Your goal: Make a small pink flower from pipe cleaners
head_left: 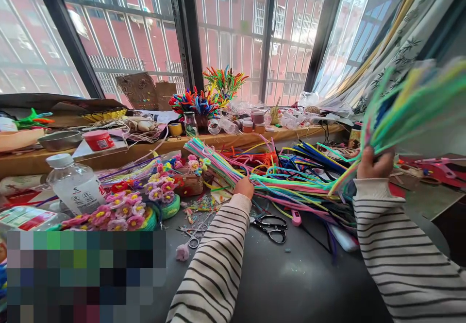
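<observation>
My left hand (243,187) is closed on a bundle of pastel pipe cleaners (213,160) lying across the dark table. On the right, my right hand (376,163) is raised and wrapped round a thick bunch of green, yellow and blue pipe cleaners (404,114), whose upper ends fan out and blur. Long loose pipe cleaners (302,184) stretch between the two hands, over darker blue and black ones. Just right of my left wrist lie black-handled scissors (277,223) and a small pink gadget (296,217). Small metal scissors (194,238) sit left of my forearm, near a pink fuzzy piece (182,252).
Pink fuzzy flowers (122,211) and a clear bottle (76,184) stand at the left. On the back ledge are a glass bottle (190,125), bunches of colourful pipe cleaners (225,82), a red tub (99,140) and a metal bowl (60,141). Barred windows rise behind.
</observation>
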Motion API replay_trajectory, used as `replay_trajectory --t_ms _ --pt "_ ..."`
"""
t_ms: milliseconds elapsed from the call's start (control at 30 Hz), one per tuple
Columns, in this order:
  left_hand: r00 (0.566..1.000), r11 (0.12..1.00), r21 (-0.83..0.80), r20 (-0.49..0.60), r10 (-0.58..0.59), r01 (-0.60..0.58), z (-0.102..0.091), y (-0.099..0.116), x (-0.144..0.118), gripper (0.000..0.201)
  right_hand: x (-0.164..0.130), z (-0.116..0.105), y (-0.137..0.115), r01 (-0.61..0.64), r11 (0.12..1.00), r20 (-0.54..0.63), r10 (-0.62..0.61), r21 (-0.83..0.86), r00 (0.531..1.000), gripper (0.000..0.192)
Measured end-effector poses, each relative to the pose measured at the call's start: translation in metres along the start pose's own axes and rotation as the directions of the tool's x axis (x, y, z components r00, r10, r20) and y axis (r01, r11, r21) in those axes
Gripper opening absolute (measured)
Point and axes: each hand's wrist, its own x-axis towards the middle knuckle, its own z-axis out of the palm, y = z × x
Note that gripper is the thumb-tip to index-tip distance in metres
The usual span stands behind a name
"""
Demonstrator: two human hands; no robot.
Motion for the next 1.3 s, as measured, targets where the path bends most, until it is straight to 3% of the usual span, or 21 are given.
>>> replay_trajectory --t_ms 67,133,167,233,267,300,333,400,500,633,800,900,1133,1300 --pt "0.999 1.000 0.014 -0.034 0.020 -0.019 -0.010 0.010 -0.005 0.018 0.001 0.011 -0.010 0.047 0.998 0.058 -0.044 -0.046 0.997 0.030" --pt "0.994 0.997 -0.002 -0.081 0.072 -0.073 -0.021 0.028 -0.014 0.018 -0.008 0.020 -0.023 0.219 0.976 0.201 -0.216 0.004 0.956 0.028" --pt "0.974 0.972 -0.098 -0.100 0.203 -0.212 -0.025 0.039 -0.019 0.023 -0.014 0.024 -0.029 0.306 0.951 0.251 -0.306 0.044 0.918 0.028" --pt "0.886 0.784 -0.443 -0.055 0.461 -0.435 -0.030 0.064 -0.029 0.043 -0.030 0.028 -0.038 0.421 0.901 0.314 -0.431 0.104 0.846 0.029" --pt "0.844 0.638 -0.633 -0.046 0.534 -0.438 -0.031 0.077 -0.034 0.046 -0.038 0.029 -0.041 0.465 0.877 0.346 -0.476 0.121 0.808 0.029" --pt "0.815 0.486 -0.788 -0.034 0.578 -0.378 -0.030 0.088 -0.038 0.044 -0.046 0.029 -0.043 0.502 0.855 0.372 -0.511 0.130 0.775 0.028" --pt "0.812 0.348 -0.892 -0.036 0.582 -0.288 -0.028 0.097 -0.041 0.037 -0.053 0.029 -0.044 0.530 0.838 0.392 -0.534 0.130 0.749 0.028" --pt "0.873 0.101 -0.987 -0.064 0.483 -0.128 -0.021 0.109 -0.046 0.029 -0.063 0.028 -0.044 0.574 0.807 0.413 -0.573 0.135 0.708 0.030" --pt "0.931 -0.100 -0.994 0.003 0.366 0.042 -0.011 0.112 -0.047 0.021 -0.072 0.026 -0.040 0.612 0.774 0.438 -0.613 0.164 0.658 0.032" --pt "0.962 -0.167 -0.984 0.015 0.272 0.063 -0.007 0.106 -0.045 0.015 -0.079 0.025 -0.033 0.593 0.790 0.475 -0.587 0.158 0.655 0.040" --pt "0.958 -0.184 -0.982 -0.015 0.286 0.039 -0.016 0.102 -0.045 0.015 -0.080 0.020 -0.033 0.454 0.862 0.428 -0.506 0.225 0.749 0.065" --pt "0.969 -0.200 -0.978 0.013 0.247 0.064 -0.020 0.101 -0.046 0.016 -0.079 0.014 -0.029 0.359 0.895 0.461 -0.445 0.266 0.768 0.076" --pt "0.974 -0.277 -0.960 -0.023 0.224 0.041 -0.030 0.098 -0.043 0.014 -0.086 0.010 -0.005 0.324 0.923 0.489 -0.385 0.208 0.783 0.074" --pt "0.979 -0.265 -0.964 -0.086 0.186 -0.034 -0.058 0.083 -0.038 0.012 -0.094 0.016 0.006 0.321 0.939 0.483 -0.341 0.126 0.807 0.066"
